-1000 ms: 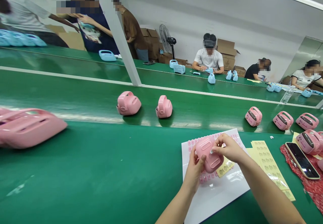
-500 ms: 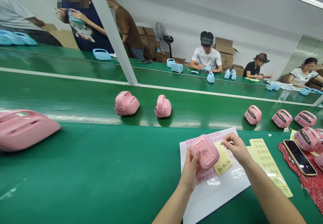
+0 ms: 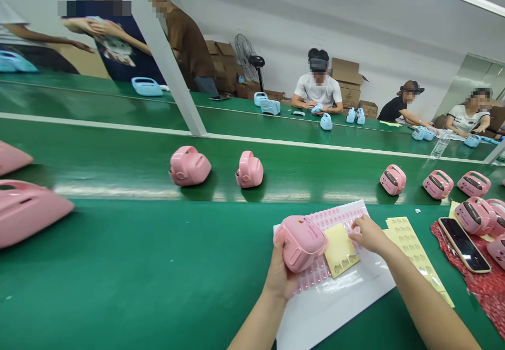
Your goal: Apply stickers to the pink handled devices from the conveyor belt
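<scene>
Seemingly midway, the left hand (image 3: 281,272) grips a pink device (image 3: 303,240) at lower centre, the right hand (image 3: 371,235) curls over the pink-dotted sheet (image 3: 313,277), pinching what I can't tell, and the yellow label sheet (image 3: 339,247) shows one printed row left.

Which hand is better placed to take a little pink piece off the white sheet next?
Probably the right hand: it is close over the rows of pink pieces on the white sheet, while the left hand is busy gripping a pink plastic device.
</scene>
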A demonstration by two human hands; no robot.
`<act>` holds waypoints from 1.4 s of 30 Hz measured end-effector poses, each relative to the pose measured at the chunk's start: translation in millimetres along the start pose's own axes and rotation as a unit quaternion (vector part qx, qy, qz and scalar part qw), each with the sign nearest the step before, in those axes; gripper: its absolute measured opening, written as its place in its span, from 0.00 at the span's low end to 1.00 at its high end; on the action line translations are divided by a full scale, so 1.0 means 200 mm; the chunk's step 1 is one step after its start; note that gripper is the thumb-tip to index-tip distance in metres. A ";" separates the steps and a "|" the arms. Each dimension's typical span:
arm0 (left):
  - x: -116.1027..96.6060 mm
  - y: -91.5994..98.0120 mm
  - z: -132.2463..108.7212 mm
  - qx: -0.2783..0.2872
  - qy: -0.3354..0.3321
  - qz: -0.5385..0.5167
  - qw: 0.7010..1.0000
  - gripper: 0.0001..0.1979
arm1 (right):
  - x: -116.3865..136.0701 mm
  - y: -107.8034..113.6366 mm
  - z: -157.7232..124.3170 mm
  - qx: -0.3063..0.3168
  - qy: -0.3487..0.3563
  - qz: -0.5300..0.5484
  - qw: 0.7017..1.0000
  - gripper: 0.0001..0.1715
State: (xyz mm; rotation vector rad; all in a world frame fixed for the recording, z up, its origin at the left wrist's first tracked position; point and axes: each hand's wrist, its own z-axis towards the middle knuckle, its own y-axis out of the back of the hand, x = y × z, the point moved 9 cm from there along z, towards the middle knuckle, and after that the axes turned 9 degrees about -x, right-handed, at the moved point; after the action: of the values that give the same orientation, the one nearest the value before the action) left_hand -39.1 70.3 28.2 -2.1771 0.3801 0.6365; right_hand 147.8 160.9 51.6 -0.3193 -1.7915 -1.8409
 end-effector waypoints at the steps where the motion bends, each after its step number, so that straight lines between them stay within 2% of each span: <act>1: 0.00 0.00 0.01 0.003 0.005 -0.019 1.000 0.19 | 0.03 0.01 0.05 -0.013 0.008 0.002 1.000 0.14; 4: 0.01 0.02 0.04 0.031 0.023 -0.081 0.996 0.22 | 0.12 0.01 0.19 -0.048 0.024 0.014 0.998 0.20; 8: 0.01 0.02 0.10 0.124 0.042 -0.166 0.978 0.28 | 0.15 -0.06 0.28 -0.067 0.019 0.047 0.996 0.11; 12: 0.01 0.02 0.14 0.200 0.057 -0.212 0.955 0.34 | 0.14 -0.05 0.24 -0.108 -0.001 0.107 0.988 0.09; 15: 0.01 0.02 0.14 0.234 0.056 -0.232 0.942 0.38 | 0.20 -0.03 0.15 -0.123 -0.012 0.186 0.975 0.05; 17: 0.01 0.01 0.13 0.252 0.049 -0.240 0.936 0.38 | 0.28 -0.04 0.07 -0.100 -0.016 0.318 0.943 0.06; 19: 0.00 -0.01 0.11 0.275 0.041 -0.243 0.929 0.37 | 0.39 -0.07 0.00 -0.068 -0.019 0.456 0.887 0.08; 20: 0.00 -0.02 0.10 0.289 0.038 -0.244 0.925 0.36 | 0.44 -0.08 -0.03 -0.057 -0.022 0.497 0.866 0.09; 21: -0.01 -0.03 0.09 0.303 0.036 -0.246 0.920 0.35 | 0.48 -0.08 -0.06 -0.054 -0.028 0.511 0.858 0.09; 26: -0.01 -0.08 0.03 0.357 0.035 -0.260 0.897 0.31 | 0.54 -0.09 -0.13 -0.066 -0.067 0.486 0.869 0.08; 32: 0.00 -0.09 0.02 0.360 0.045 -0.269 0.892 0.30 | 0.52 -0.09 -0.13 -0.088 -0.067 0.481 0.870 0.06; 34: 0.01 -0.09 0.03 0.354 0.052 -0.276 0.892 0.30 | 0.53 -0.08 -0.14 -0.110 -0.051 0.462 0.878 0.07; 39: 0.02 -0.09 0.02 0.355 0.066 -0.276 0.891 0.30 | 0.55 0.00 -0.18 -0.212 0.033 0.387 0.897 0.08; 42: 0.03 -0.09 0.02 0.345 0.071 -0.258 0.900 0.29 | 0.58 0.01 -0.19 -0.227 0.090 0.348 0.905 0.08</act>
State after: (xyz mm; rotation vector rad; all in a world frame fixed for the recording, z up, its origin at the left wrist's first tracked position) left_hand -27.1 84.3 33.1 -1.5324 0.0640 0.0198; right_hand 60.3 99.2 111.9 -0.8148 -0.9137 -1.6462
